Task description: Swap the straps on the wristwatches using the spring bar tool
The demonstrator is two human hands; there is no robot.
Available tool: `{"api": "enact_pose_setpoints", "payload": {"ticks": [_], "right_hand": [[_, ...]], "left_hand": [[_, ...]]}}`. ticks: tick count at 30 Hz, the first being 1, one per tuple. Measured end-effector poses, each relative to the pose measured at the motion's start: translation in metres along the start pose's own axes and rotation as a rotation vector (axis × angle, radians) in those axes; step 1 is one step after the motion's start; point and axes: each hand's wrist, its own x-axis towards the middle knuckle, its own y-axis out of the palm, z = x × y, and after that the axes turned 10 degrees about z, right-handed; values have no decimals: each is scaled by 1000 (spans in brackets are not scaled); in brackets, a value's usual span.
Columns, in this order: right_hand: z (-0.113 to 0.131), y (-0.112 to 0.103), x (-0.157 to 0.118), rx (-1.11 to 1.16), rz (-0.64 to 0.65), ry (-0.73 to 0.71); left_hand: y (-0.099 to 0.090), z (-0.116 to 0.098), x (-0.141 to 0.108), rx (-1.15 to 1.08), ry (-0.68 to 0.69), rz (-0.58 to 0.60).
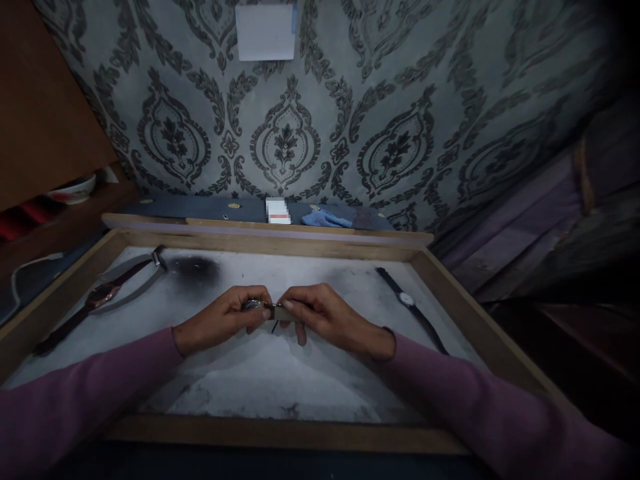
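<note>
my left fingers (261, 319) are clamped on the watch (254, 304), my right hand (330, 317) pinching what looks like its strap (290, 315), over the tray's (280, 432) middle, clear of every edge. best hold the case steady and ease the strap gently.

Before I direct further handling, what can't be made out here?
All head view:
- round silvery metal watch, dial partly covered by left hand
- flat grey-brown band, right end hidden by right hand
- thin dark sliver below band, too small to identify
- white-dialled black watch, time too small
</note>
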Motion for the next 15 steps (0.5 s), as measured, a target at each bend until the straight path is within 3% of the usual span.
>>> {"api": "enact_pose_setpoints", "payload": {"ticks": [15], "right_hand": [[0, 1, 1, -5, -6, 13]], "left_hand": [[0, -1, 0, 10, -9, 12]]}}
